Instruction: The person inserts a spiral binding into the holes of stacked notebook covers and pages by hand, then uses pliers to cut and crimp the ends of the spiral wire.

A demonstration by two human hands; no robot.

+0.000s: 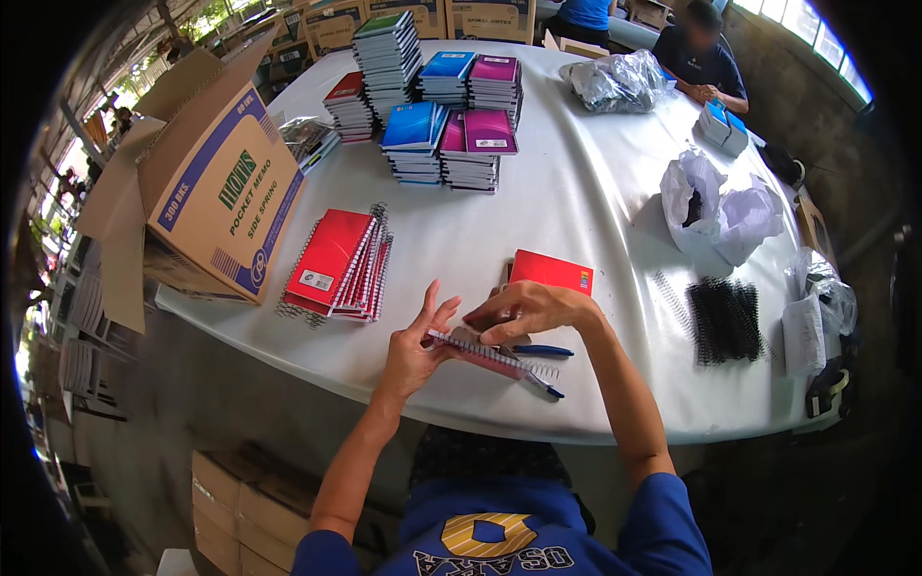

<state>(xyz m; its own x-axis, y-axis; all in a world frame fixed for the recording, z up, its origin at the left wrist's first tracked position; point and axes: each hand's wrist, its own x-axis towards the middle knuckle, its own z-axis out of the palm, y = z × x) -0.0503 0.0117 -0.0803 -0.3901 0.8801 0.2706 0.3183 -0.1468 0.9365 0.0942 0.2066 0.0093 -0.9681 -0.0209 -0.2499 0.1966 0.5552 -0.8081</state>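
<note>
A large table [586,206] with a white, wrinkled cover fills most of the view, curving toward the person who works at its near edge. At its left stands a big open cardboard box [221,197], tilted, flaps spread. Toward the far side rise stacks of small notebooks [411,125] with blue, purple, red and green covers. On the right sit white plastic bags [693,197]. Left of centre, near the box, lies a pile of red notebooks [334,252], spiral coils sticking out along their edges. Nearer on the right is a bundle of black coils [727,322].

At the near edge, the left hand [420,336] is partly closed around the left end of a notebook [492,359], index finger pointing up. The right hand [528,309] curls over the notebook's coiled edge, fingertips close to it; whether it pinches anything, I cannot tell. Just beyond that hand lies a loose red notebook [557,273], partly hidden. Smallest is a blue-handled tool [545,350], largely covered by the held notebook.
</note>
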